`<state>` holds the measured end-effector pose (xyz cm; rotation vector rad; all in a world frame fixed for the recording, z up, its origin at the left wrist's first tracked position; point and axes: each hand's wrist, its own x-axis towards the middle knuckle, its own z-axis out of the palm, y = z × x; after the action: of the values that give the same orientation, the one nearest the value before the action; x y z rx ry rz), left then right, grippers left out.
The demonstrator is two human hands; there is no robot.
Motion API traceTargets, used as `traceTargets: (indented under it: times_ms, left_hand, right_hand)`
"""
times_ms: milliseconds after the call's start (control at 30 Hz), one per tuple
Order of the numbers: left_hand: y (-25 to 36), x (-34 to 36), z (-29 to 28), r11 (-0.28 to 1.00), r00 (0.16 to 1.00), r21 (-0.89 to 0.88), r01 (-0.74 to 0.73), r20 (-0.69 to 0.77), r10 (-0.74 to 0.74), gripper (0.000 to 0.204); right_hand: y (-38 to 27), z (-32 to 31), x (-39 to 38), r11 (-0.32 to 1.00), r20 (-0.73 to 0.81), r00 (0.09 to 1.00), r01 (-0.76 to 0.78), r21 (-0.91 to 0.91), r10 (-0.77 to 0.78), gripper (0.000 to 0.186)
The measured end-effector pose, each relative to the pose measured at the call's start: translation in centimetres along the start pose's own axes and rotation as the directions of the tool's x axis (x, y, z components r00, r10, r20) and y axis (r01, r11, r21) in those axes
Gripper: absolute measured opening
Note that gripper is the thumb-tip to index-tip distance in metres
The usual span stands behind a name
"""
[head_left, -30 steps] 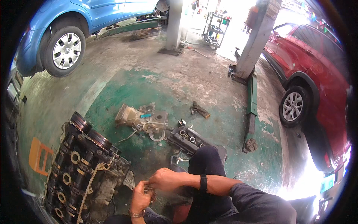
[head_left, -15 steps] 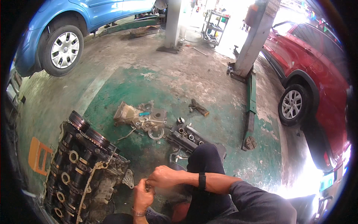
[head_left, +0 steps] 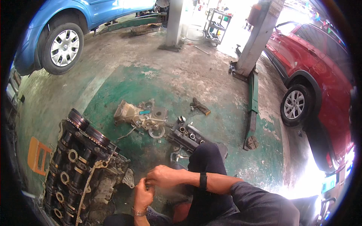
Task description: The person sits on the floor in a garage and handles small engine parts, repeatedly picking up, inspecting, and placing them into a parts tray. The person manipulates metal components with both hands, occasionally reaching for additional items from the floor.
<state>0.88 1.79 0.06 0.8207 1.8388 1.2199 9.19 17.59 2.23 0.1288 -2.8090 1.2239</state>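
My left hand (head_left: pixel 143 194), with a metal watch on the wrist, and my right hand (head_left: pixel 165 176), with a black band on the wrist, are together above my legs, fingers curled round something small that I cannot make out. They are just right of a dark engine (head_left: pixel 73 169) with exposed camshafts, gears at its top end and a metal bracket (head_left: pixel 128 180) on its side. Ahead on the green floor lie a metal engine cover (head_left: pixel 125 111) with a teal item on it, a black valve cover (head_left: pixel 181 135) partly behind my knee, and a stained glove (head_left: pixel 201 109).
An orange plastic piece (head_left: pixel 37 154) lies left of the engine. A blue car (head_left: pixel 34 37) stands back left, a red car (head_left: pixel 322 83) at right. Between them are lift posts (head_left: pixel 249 56), a low lift arm (head_left: pixel 253 98), a tray (head_left: pixel 145 30) and a tool cart (head_left: pixel 217 28).
The whole view has shifted slightly, the scene sitting a little higher and further left. My hands stay together at the same spot beside the engine, fingers still curled.
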Motion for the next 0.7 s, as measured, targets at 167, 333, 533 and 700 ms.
traceTargets:
  times_ms: [167,333,533,700]
  left_hand:
    - [0.9,-0.1,-0.3,0.959,0.989,-0.253,0.13,0.101,-0.107,0.019]
    - [1.6,-0.2,-0.5,0.941,0.989,-0.317,0.121,0.119,-0.088,0.02]
    - [1.2,0.1,0.2,0.956,1.0,-0.293,-0.014,-0.01,0.012,0.024]
    - [1.2,0.1,0.5,0.966,0.999,-0.257,0.02,-0.033,-0.029,0.027]
  right_hand:
    - [0.0,-0.7,-0.2,0.993,0.008,0.997,0.078,0.089,-0.079,0.017]
    - [-0.4,-1.3,-0.2,0.983,-0.012,0.992,0.123,0.136,-0.123,0.017]
    - [-1.1,-1.2,0.2,0.97,-0.095,0.966,-0.232,0.075,0.239,0.032]
    - [-0.7,-1.1,0.2,0.963,-0.029,0.963,-0.268,-0.013,0.267,0.034]
